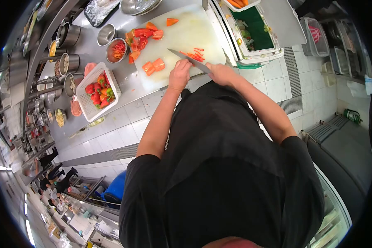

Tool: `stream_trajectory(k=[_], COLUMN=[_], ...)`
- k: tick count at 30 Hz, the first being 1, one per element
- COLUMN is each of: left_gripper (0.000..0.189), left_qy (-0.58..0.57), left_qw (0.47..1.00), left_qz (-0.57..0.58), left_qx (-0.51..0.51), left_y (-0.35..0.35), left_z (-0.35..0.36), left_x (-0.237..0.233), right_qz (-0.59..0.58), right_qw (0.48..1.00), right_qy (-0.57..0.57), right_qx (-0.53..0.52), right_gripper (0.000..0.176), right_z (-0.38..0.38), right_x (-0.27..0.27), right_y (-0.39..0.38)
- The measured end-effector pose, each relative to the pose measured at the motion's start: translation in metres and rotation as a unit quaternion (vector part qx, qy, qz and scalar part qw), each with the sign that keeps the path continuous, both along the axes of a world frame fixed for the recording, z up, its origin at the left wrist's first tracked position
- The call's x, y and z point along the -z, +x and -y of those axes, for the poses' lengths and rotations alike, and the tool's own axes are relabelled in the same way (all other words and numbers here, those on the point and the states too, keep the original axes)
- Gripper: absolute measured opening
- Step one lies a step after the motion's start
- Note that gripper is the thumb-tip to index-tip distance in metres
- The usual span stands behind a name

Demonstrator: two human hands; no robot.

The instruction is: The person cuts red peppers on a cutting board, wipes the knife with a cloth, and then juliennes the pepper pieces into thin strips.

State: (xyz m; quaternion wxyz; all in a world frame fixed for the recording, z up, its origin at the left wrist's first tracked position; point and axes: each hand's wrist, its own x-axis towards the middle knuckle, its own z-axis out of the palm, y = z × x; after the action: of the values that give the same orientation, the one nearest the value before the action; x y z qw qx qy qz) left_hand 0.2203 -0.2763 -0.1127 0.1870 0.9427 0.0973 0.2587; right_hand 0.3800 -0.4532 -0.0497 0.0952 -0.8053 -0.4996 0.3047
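My right hand [221,74] grips a kitchen knife [194,63], its blade slanting to the upper left over the white cutting board [198,25]. Beside the blade, my left hand [179,75] is curled at the board's near edge, fingertips close to the steel. What lies under those fingers is hidden. Thin red pepper strips [196,55] lie just beyond the knife. Larger red pepper pieces [140,39] are heaped at the board's left side, and orange pepper pieces [154,66] sit nearer to me.
Left of the board stand a steel bowl of cut peppers [117,50], another steel bowl [106,34] and a white basket [85,104] of whole peppers. At right is a green-lined bin [254,31] with scraps. Steel pots [69,64] line the far left. Other people [58,182] are in the background.
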Motion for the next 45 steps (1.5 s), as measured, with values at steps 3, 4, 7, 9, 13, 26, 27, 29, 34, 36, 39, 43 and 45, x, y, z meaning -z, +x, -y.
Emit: stream_trajectory(k=[3, 4, 7, 9, 13, 26, 27, 29, 34, 36, 39, 43, 45], left_gripper=[0.025, 0.025, 0.028, 0.030, 0.039, 0.036, 0.036, 0.034, 0.027, 0.025, 0.021, 0.020, 0.023], left_qy=[-0.038, -0.011, 0.021, 0.020, -0.015, 0.021, 0.020, -0.015, -0.035, -0.037, -0.048, -0.070, -0.055], left_qw=[0.998, 0.993, 0.970, 0.957, 0.967, 0.990, 0.990, 0.999, 0.998, 0.998, 0.997, 0.991, 0.992], left_qz=[-0.021, -0.006, -0.005, -0.018, -0.038, -0.072, -0.070, -0.042, -0.052, -0.052, -0.060, -0.103, -0.104], left_qx=[-0.037, -0.120, -0.243, -0.288, -0.253, -0.123, -0.123, 0.029, 0.019, 0.021, 0.030, 0.054, 0.055], left_y=[-0.019, -0.034, -0.069, -0.087, -0.085, -0.055, -0.051, -0.041, -0.033, -0.030, -0.028, -0.025, -0.025], left_z=[-0.006, -0.015, -0.046, -0.064, -0.081, -0.069, -0.065, -0.050, -0.021, -0.022, -0.026, -0.025, -0.025], left_x=[-0.017, -0.018, -0.017, -0.015, -0.020, -0.017, -0.019, -0.022, -0.022, -0.022, -0.023, -0.036, -0.034], right_qz=[-0.005, 0.009, 0.028, 0.033, 0.031, 0.108, 0.110, 0.104, 0.092, 0.089, 0.101, 0.090, 0.127], right_qw=[1.000, 1.000, 0.999, 0.998, 0.997, 0.994, 0.994, 0.994, 0.995, 0.995, 0.994, 0.995, 0.991], right_qy=[0.009, 0.014, 0.012, 0.000, -0.029, -0.004, -0.005, -0.018, -0.035, -0.049, -0.042, -0.017, -0.005], right_qx=[0.005, 0.002, -0.030, -0.062, -0.072, 0.003, 0.003, -0.002, -0.024, -0.017, -0.028, -0.029, -0.046], right_gripper=[0.028, 0.028, 0.029, 0.029, 0.027, 0.027, 0.027, 0.031, 0.033, 0.034, 0.035, 0.034, 0.030], right_z=[-0.004, 0.000, 0.019, 0.029, 0.039, 0.029, 0.026, 0.025, 0.025, 0.026, 0.028, 0.031, 0.026], right_x=[-0.020, -0.021, -0.020, -0.015, -0.001, -0.004, -0.012, -0.025, -0.011, -0.010, -0.011, 0.001, -0.008], right_y=[0.001, 0.000, -0.005, -0.009, -0.005, 0.016, 0.013, 0.003, -0.013, -0.018, -0.022, -0.019, -0.017])
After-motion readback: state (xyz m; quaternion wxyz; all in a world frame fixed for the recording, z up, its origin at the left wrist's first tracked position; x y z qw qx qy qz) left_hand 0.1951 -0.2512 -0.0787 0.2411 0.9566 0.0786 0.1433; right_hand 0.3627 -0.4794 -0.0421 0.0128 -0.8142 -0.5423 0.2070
